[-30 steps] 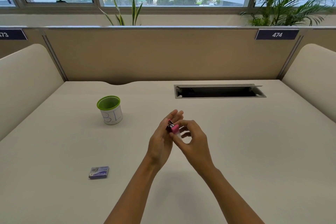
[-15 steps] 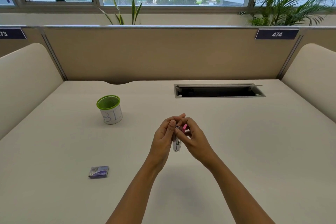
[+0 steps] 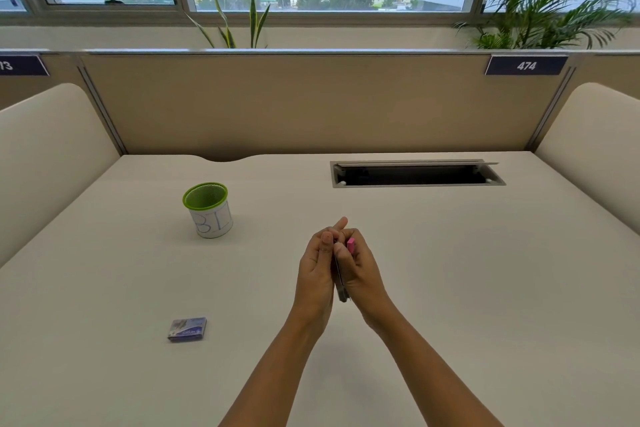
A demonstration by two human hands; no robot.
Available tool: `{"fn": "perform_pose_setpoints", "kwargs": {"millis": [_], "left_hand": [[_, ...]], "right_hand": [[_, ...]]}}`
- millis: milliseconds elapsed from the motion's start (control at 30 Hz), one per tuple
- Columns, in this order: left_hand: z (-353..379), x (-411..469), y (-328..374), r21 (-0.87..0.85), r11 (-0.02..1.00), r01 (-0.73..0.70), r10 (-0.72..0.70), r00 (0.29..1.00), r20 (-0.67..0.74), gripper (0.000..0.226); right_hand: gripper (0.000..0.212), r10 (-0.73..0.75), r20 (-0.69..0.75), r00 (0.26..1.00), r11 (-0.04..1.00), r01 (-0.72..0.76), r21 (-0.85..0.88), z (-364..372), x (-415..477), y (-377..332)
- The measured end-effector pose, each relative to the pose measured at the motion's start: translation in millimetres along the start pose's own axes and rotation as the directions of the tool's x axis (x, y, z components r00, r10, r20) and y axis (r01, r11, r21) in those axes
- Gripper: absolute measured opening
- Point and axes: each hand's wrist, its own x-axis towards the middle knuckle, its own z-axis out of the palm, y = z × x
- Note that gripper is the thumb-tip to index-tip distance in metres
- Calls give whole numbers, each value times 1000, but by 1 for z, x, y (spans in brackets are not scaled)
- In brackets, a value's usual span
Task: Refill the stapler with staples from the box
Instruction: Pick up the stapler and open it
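A small pink stapler (image 3: 350, 245) is pressed between my two hands above the middle of the desk. Only its pink end near my fingertips and a grey metal strip between my palms show. My left hand (image 3: 317, 272) holds it from the left with fingers stretched up. My right hand (image 3: 362, 270) wraps it from the right. Whether the stapler is open is hidden by my fingers. The purple staple box (image 3: 187, 329) lies closed on the desk, well to the left of my left forearm, touched by neither hand.
A white cup with a green mesh rim (image 3: 208, 210) stands at the back left. An open cable slot (image 3: 417, 174) is cut into the desk (image 3: 485, 288) at the back right. Padded dividers rise on both sides and behind.
The stapler has turned from lying across my fingertips to standing lengthwise between my palms. Both hands have closed tighter around it and moved slightly toward me.
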Motion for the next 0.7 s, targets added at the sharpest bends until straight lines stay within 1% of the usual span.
{"fn": "perform_pose_setpoints", "kwargs": {"millis": [100,200,300,333,400,433,467,500,533,567,600,633,667,700], "left_hand": [[7,-4,-1,38,999,-9,10,1000,-28,38],[14,-7,-2,63,998,-29,32,998,-56,39],[20,-10,-2,89,995,-54,61,995,-85,33],[21,-11,-2,91,994,-57,65,993,-95,32],[24,-13,-4,99,994,-55,66,991,-114,32],[25,-14,-4,97,994,-55,67,990,-124,31],[25,-14,-5,91,994,-52,64,989,-131,31],[24,-14,-7,79,996,-47,58,989,-138,30],[25,-14,-9,63,997,-40,48,989,-142,29],[25,-14,-11,44,999,-29,35,990,-140,29],[26,-13,-12,25,1000,-16,19,991,-134,30],[26,-14,-14,15,1000,-7,9,992,-129,30],[26,-14,-13,10,1000,-2,4,991,-135,31],[24,-14,-12,-9,1000,-2,0,988,-152,31]], "right_hand": [[33,-12,-122,992,1000,13,10,9,0,4],[35,-39,-220,975,999,46,24,15,3,6],[34,-76,-243,967,996,86,32,18,3,7],[37,-72,-231,970,994,89,64,19,2,8],[41,-90,-227,970,993,106,58,19,0,6],[38,-112,-242,964,992,122,26,18,-1,6],[34,-102,-255,962,992,116,41,18,-1,4],[33,-105,-258,960,994,111,7,15,-2,4],[32,-86,-259,962,995,95,24,17,-3,4],[32,-99,-240,966,995,98,-17,17,-4,6],[29,-115,-240,964,993,118,-5,19,-7,7],[20,-105,-288,952,993,114,13,21,-10,1],[14,-29,-303,953,988,74,138,19,-10,0],[21,-6,-308,951,995,36,93,16,-11,-1]]}}
